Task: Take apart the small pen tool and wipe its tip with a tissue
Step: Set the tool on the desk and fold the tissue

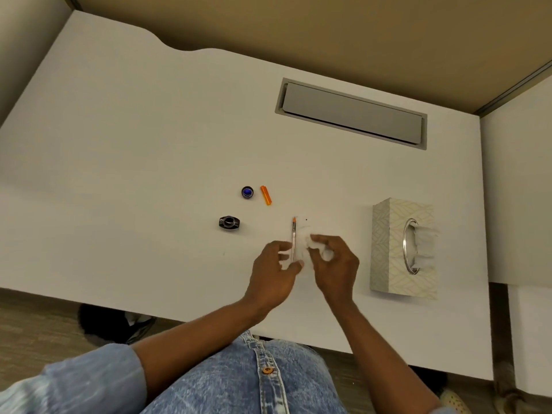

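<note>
- White tissue (317,241) bunched in right hand (336,265), fingers curled round it.
- Left hand (273,274) pinches thin pen tool (294,233), orange tip pointing away.

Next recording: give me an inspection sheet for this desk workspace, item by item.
Surface: white desk, matte.
Job's things: thin clear pen tool with orange tip, tip uncovered and pointing away; crumpled white tissue beside its shaft; orange cap lying apart.
Clutter: blue-topped round pot; black open pot; patterned tissue box at right.
Hands: left hand grips the pen tool; right hand holds the tissue.
Cables: nothing seen; grey desk hatch closed.
Surroundings: beige partition walls.
</note>
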Motion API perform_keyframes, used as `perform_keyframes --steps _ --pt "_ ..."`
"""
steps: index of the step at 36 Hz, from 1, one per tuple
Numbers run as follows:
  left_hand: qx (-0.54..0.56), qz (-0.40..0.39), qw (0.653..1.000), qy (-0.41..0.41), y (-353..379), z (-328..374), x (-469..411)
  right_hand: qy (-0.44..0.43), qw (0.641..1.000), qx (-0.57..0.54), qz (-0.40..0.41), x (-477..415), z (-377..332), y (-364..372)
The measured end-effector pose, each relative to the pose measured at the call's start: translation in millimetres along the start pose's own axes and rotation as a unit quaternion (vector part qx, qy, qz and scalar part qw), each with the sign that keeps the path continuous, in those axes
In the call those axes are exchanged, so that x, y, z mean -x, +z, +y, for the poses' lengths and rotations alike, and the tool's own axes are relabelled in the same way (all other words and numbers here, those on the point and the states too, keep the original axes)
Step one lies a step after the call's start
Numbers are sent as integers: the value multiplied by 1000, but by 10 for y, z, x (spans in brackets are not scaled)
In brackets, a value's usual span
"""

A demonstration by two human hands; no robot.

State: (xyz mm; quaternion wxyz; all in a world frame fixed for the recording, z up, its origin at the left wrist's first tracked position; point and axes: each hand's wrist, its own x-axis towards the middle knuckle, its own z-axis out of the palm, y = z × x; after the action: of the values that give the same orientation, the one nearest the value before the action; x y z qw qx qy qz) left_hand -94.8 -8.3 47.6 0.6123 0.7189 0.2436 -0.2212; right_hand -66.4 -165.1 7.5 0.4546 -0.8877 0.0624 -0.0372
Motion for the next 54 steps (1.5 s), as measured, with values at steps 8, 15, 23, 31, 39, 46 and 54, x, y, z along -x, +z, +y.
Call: perform_keyframes --steps 8,15,23,31,39,46,54 --pt "-306 74 949 -21 13 -193 -220 -33 991 113 -67 -576 286 59" --pt "-489 48 871 -1 -123 -505 -446 -85 956 234 -155 -807 287 187" --pt "-508 40 860 -23 -212 -627 -580 -137 913 344 -173 -848 262 215" --pt "-523 29 851 -43 -178 -578 -652 -173 873 404 -210 -922 189 213" --pt "-547 11 836 -41 -182 -572 -663 -54 971 212 -101 -847 301 98" --pt "-571 10 821 -24 -170 -596 -639 -95 942 280 -159 -757 303 142" --pt "-576 15 817 -12 -164 -563 -618 -169 892 386 -161 -754 303 241"
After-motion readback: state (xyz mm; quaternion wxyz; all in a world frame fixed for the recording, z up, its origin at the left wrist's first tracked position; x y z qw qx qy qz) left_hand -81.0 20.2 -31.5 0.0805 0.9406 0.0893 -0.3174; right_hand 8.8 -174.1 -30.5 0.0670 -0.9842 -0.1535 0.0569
